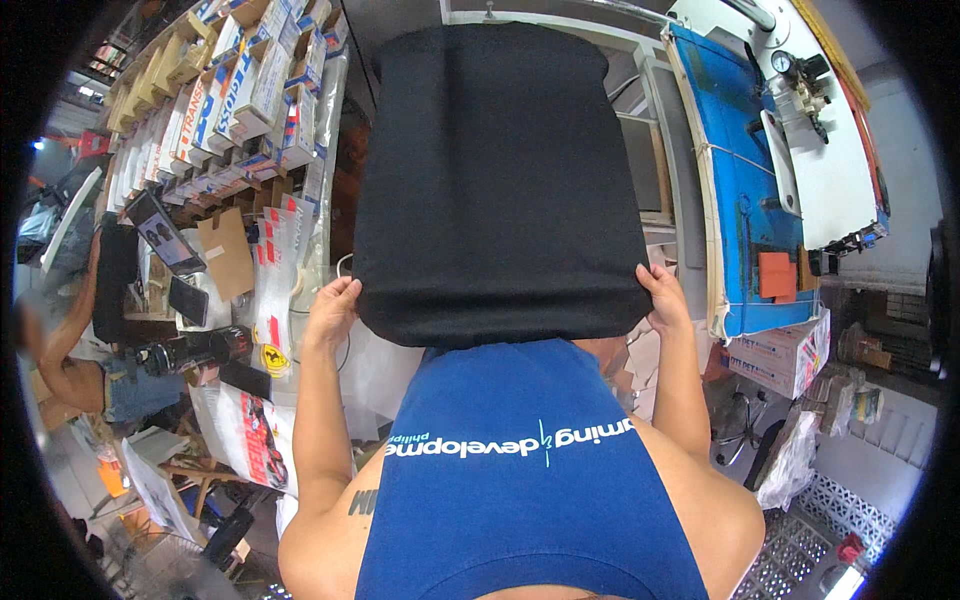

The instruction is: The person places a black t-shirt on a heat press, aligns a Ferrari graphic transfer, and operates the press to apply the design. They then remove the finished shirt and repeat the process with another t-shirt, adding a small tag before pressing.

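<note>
A wide piece of black cloth [500, 180] lies smooth over a broad, round-cornered shape in front of me. Its near edge hangs in a soft fold close to my body. At the near left corner, my left hand [333, 308] pinches the cloth's edge between thumb and fingers. Opposite it, my right hand [664, 296] grips the near right corner in the same way. Both arms reach forward, and the cloth is spread between the two hands. What lies under the cloth is hidden.
Racks of narrow cardboard boxes [240, 90] rise at the left, above a screen [165, 232] and a dark phone [189, 300]. Another person's arm [75, 300] shows at far left. A blue panel [735, 180] stands right, beside a white machine with a pressure gauge [782, 62].
</note>
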Demonstrator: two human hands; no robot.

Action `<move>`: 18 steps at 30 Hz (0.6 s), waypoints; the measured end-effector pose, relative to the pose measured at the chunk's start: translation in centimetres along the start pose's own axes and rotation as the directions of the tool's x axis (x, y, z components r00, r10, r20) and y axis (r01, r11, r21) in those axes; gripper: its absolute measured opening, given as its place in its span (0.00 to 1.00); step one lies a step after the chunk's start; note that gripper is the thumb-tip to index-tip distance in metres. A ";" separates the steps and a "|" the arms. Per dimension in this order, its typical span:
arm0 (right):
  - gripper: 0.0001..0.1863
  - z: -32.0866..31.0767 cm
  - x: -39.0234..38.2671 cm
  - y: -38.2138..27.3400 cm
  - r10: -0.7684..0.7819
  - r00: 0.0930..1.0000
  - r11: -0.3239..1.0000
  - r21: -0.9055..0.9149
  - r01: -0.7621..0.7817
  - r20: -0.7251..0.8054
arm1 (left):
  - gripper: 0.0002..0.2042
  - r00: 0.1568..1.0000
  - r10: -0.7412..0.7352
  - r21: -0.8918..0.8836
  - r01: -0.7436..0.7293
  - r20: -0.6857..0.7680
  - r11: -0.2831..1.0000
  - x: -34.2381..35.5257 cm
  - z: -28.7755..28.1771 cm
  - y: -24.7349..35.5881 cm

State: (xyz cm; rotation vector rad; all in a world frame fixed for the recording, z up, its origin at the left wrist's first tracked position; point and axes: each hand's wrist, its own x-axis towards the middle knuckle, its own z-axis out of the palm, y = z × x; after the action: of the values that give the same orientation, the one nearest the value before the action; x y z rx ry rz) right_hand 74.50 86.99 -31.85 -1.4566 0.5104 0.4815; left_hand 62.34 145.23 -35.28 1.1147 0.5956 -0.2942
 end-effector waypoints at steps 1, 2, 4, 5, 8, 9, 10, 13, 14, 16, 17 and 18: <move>0.11 -0.4 -0.2 0.4 0.041 0.999 0.993 0.111 -0.037 -0.029 | 0.09 1.000 0.004 -0.004 -0.004 -0.010 1.000 0.1 0.0 -0.4; 0.10 -0.7 -0.3 0.9 -0.014 1.000 0.990 0.143 0.011 0.018 | 0.09 1.000 -0.023 -0.022 0.023 -0.008 0.999 0.1 0.0 -0.9; 0.09 -0.9 -0.6 1.8 -0.025 0.999 0.976 0.216 0.015 0.046 | 0.10 0.999 0.019 -0.022 -0.020 -0.032 1.000 -0.1 0.0 -1.6; 0.09 -0.9 -0.8 2.2 -0.025 1.000 0.976 0.218 0.022 0.010 | 0.11 0.999 0.034 -0.056 -0.035 -0.014 0.998 -0.3 0.0 -1.9; 0.11 -0.7 -0.6 3.0 -0.033 0.999 0.969 0.246 0.031 0.006 | 0.12 0.999 0.048 -0.019 -0.048 -0.015 0.999 -0.7 0.1 -2.0; 0.11 -0.6 -0.5 3.1 -0.024 1.000 0.973 0.231 0.023 0.002 | 0.13 0.999 0.029 0.027 -0.028 -0.042 0.999 -0.7 0.1 -1.9; 0.12 -0.5 -0.4 3.1 0.054 0.997 0.978 0.204 -0.042 -0.053 | 0.13 0.997 0.016 0.056 -0.012 -0.070 0.998 -0.6 0.2 -1.8; 0.15 0.8 -0.2 2.5 -0.159 0.915 0.851 -0.522 -0.064 -0.371 | 0.13 0.985 0.042 0.326 0.015 -0.168 0.945 0.1 0.8 -1.6; 0.14 1.6 -0.5 2.2 -0.524 0.806 0.609 -0.782 0.129 -0.275 | 0.13 0.968 0.053 0.428 0.059 -0.245 0.902 0.4 1.1 -1.7; 0.09 3.8 -0.4 1.0 -0.862 0.506 0.223 -0.890 0.398 0.010 | 0.16 0.977 0.154 0.284 -0.107 -0.147 0.953 1.0 2.0 -2.0; 0.09 5.3 -0.5 0.5 -0.889 0.448 0.158 -0.858 0.490 0.092 | 0.16 0.972 0.164 0.393 -0.087 -0.166 0.915 1.2 2.2 -2.0; 0.09 6.7 -1.2 0.1 -0.857 0.484 0.145 -0.820 0.554 0.175 | 0.16 0.978 0.122 0.359 -0.054 -0.170 0.932 1.2 2.7 -2.3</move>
State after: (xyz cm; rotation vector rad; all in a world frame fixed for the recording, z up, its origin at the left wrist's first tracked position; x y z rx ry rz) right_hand 73.72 93.70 -30.93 -2.5004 -0.3262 -0.4842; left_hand 62.99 141.93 -36.88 1.5254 0.6748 -0.2220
